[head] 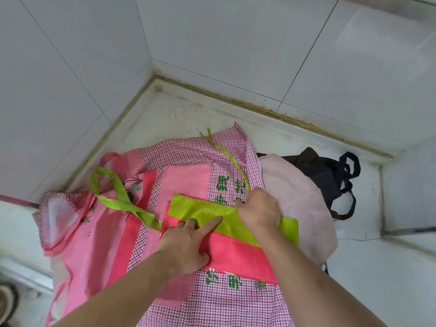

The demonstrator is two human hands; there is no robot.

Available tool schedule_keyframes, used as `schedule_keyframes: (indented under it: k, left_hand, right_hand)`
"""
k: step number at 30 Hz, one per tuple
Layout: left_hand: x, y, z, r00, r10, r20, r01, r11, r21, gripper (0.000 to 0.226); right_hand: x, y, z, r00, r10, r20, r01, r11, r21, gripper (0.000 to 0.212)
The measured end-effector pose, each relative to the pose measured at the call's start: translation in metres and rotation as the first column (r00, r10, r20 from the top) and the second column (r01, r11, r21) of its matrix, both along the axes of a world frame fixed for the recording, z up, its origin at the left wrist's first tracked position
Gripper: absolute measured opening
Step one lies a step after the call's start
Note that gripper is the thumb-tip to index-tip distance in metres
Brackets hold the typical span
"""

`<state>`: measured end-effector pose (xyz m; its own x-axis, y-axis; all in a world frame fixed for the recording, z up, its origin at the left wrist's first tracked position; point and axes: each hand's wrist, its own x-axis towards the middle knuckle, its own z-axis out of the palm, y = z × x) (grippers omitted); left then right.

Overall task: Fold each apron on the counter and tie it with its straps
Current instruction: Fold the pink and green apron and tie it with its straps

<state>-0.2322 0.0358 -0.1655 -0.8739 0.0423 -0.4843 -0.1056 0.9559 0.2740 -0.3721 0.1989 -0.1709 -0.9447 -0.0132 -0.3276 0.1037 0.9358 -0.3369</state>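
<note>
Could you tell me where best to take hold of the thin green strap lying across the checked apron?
Judging by how it lies, pinch the thin green strap midway along its free length, coming from above on the wall side. Its near end disappears under the right hand, while the far stretch lies loose and flat on the checked apron.

Both forearms are bare, with no sleeves in view. The left hand point(186, 241) and right hand point(258, 210) wear no gloves, rings or watch.

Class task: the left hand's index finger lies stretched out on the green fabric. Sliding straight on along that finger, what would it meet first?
Most likely the right hand, gripping the green fabric just beyond the left hand's fingertip.
</note>
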Motion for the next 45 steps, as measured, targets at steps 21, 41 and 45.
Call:
schedule_keyframes:
  k: [21,41,45]
  left_hand:
    - [0.036,-0.017,0.005,0.876,0.375,-0.305,-0.224,0.874,0.431,0.026]
    - [0.001,0.047,0.014,0.984,-0.040,-0.176,0.039,0.999,-0.009,0.037]
    - [-0.044,0.069,0.018,0.961,0.183,-0.209,-0.160,0.980,0.120,0.018]
  right_hand:
    - [0.124,0.038,0.000,0.722,0.679,-0.135,-0.683,0.730,0.023,0.035]
    - [0.130,0.270,0.030,0.428,-0.872,0.236,0.808,0.253,-0.532,0.022]
    - [0.150,0.270,0.034,0.503,-0.862,-0.066,0.823,0.501,-0.269,0.051]
